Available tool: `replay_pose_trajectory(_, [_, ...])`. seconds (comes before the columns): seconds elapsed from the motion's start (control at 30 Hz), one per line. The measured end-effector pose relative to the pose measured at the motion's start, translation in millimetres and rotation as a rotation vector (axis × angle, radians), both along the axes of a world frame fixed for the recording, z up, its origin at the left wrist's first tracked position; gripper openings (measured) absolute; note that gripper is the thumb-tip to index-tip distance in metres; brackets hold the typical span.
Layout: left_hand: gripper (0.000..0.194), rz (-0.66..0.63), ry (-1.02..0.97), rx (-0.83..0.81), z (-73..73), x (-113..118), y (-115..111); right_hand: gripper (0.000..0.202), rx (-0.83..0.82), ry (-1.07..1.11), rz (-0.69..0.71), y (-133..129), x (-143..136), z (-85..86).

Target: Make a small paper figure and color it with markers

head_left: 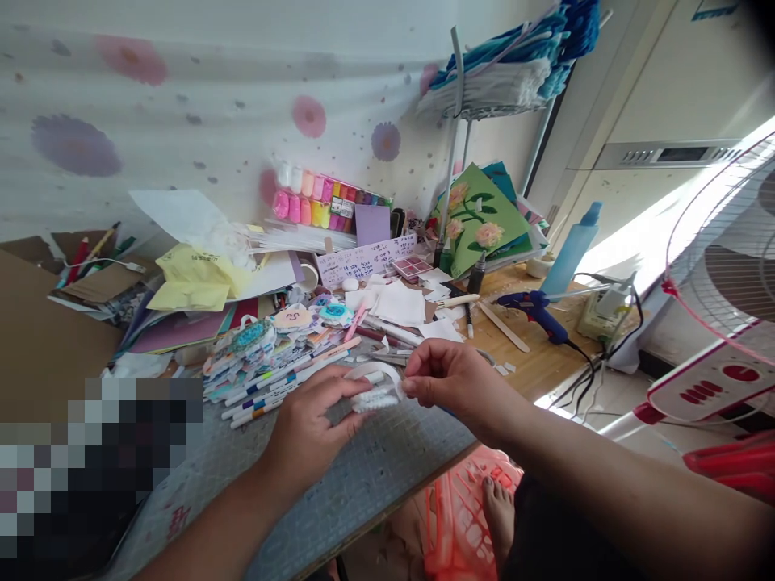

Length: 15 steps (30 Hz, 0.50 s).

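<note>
Over the front of the desk, my left hand (pixel 308 415) grips a small white piece (pixel 375 397) between thumb and fingers. Its near edge looks bumpy, and its material is hard to make out. A narrow white strip (pixel 381 369) arches over its top. My right hand (pixel 448 379) pinches the strip's right end between thumb and forefinger. Just behind my hands lie several capped markers (pixel 291 386) and a pile of small drawn paper cut-outs (pixel 248 355).
A blue hot glue gun (pixel 536 311) and a wooden stick (pixel 504 327) lie on the right. Behind them stands a light-blue bottle (pixel 572 254). White paper scraps (pixel 396 303) cover the middle. A cardboard box (pixel 48 323) is at left, a fan (pixel 726 266) at right.
</note>
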<state>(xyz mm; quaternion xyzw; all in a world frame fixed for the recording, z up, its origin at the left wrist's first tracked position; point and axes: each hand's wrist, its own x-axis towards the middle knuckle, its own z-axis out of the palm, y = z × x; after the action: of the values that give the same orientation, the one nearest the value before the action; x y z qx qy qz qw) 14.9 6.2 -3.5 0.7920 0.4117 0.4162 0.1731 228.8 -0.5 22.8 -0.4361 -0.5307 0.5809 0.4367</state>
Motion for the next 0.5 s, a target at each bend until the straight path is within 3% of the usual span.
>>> replay_pose_trajectory(0.17, [0.017,0.013,0.017,-0.008,1.9,1.2,-1.6,0.031,0.031,-0.087,-0.009,-1.7,-4.3,0.1])
replay_pose_trajectory(0.37, [0.015,0.015,-0.049,-0.060,1.7,1.2,-0.3,0.030,0.179,-0.276,-0.040,3.9,1.6,2.7])
replay_pose_trajectory(0.5, [0.013,0.033,-0.212,-0.195,-2.6,-0.3,3.3,0.021,0.397,-0.770,0.002,14.3,20.0,2.8])
